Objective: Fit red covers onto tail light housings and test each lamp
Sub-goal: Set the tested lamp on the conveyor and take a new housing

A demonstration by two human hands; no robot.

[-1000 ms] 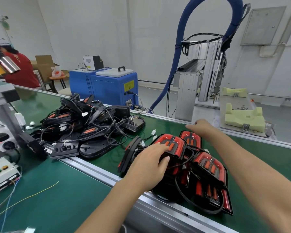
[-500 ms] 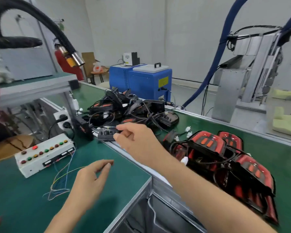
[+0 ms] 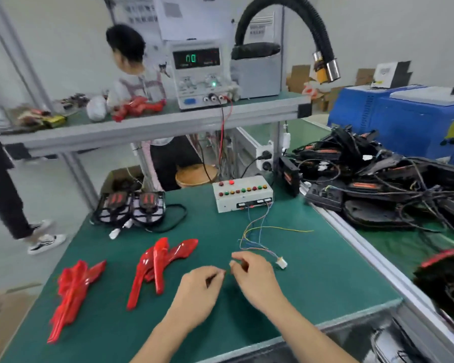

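My left hand (image 3: 199,292) and my right hand (image 3: 256,280) hover close together over the middle of the green bench mat (image 3: 312,297), fingers loosely curled, nothing visible in either. Two piles of red covers lie left of them, one at the near left (image 3: 74,292) and one beside my left hand (image 3: 163,260). Two tail light housings (image 3: 131,205) with black cables sit at the mat's back left. A white test box (image 3: 243,197) with coloured buttons stands at the back; its thin wires end in a white connector (image 3: 281,263) just right of my right hand.
A tangled heap of black housings (image 3: 378,179) covers the conveyor on the right, with red-covered lamps (image 3: 443,260) nearer. A power supply (image 3: 198,74) and an extraction hose (image 3: 323,56) sit on the shelf above. One person (image 3: 131,61) stands behind the bench, another (image 3: 11,192) at left.
My view swung left from the conveyor to the test bench. Both hands left the lamps on the conveyor and came together over the mat, fingers now curled.
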